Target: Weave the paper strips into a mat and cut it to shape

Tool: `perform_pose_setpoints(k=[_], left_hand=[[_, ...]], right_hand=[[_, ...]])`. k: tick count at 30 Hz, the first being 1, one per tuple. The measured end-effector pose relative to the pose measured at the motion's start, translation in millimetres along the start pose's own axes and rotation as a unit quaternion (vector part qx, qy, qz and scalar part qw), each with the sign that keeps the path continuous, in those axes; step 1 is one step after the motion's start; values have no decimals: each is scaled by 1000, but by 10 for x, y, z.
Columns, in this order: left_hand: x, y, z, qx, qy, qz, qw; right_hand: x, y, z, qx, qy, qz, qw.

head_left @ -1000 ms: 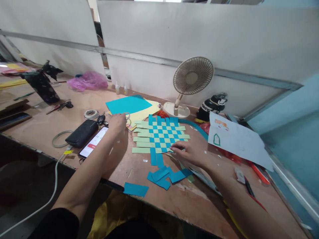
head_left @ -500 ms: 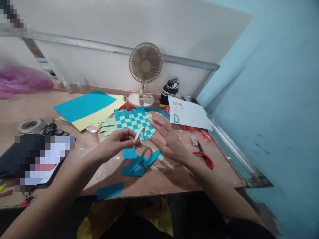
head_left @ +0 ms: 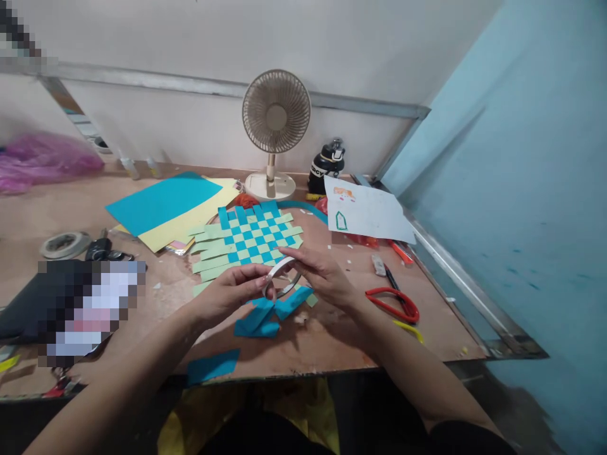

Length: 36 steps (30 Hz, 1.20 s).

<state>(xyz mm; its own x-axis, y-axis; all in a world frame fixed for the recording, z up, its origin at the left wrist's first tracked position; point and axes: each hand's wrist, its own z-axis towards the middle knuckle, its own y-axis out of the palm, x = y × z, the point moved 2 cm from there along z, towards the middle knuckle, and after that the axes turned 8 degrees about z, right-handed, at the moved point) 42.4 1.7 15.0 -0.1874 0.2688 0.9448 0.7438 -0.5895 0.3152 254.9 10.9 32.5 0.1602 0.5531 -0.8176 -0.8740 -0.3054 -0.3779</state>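
A thin white roll of tape (head_left: pixel 279 268) is held up over the table, tilted, with both hands on it. My left hand (head_left: pixel 231 288) pinches its left side between thumb and fingers. On the opposite side, my right hand (head_left: pixel 327 277) has its fingers closed at the roll's upper edge. Just beyond the hands lies a woven mat (head_left: pixel 256 235) of blue and pale green paper strips, with loose strip ends along its left and far sides. Below the roll are folded blue paper strips (head_left: pixel 258 321), and another blue piece (head_left: pixel 214 366) rests at the table's front edge.
A fan (head_left: pixel 275 117) and a black bottle (head_left: pixel 326 169) stand at the back. Blue and yellow sheets (head_left: pixel 164 205) lie left, near another tape roll (head_left: pixel 64 245) and a dark pouch (head_left: pixel 23 303). Red-handled scissors (head_left: pixel 393 309) and a drawn-on white sheet (head_left: pixel 370 212) are on the right.
My right hand has closed from spread fingers onto the tape roll. The roll has come slightly lower and to the right and turned. The camera view has shifted a little.
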Motion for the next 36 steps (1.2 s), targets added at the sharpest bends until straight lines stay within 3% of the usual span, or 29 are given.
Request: perform_pose_setpoints(k=[4,13,20,26,30,33,36], left_hand=[[-34,-14,2,8,8,51,999],[-10,3,14,33,17,101,994],[-14,53,46,55,25,121,991],[-29,-37,28,102,50,164,980],[19,-40,12,155,71,321,932],[48,15,-3,131,81,444,882],[48,58,-27,123,142,564,804]], right_hand=[[-15,-11,-47,-9,-58,-55,997],[3,1,-81,-40,-97,-63,992],[72,92,-94,-82,-29,-4,996],[15,64,-70,-109,1,-42,993],[-18,14,-85,-104,-43,-119,986],[-51,15,-109,-115,-69,-181,974],[-101,49,-128,-116,-81,-244,959]])
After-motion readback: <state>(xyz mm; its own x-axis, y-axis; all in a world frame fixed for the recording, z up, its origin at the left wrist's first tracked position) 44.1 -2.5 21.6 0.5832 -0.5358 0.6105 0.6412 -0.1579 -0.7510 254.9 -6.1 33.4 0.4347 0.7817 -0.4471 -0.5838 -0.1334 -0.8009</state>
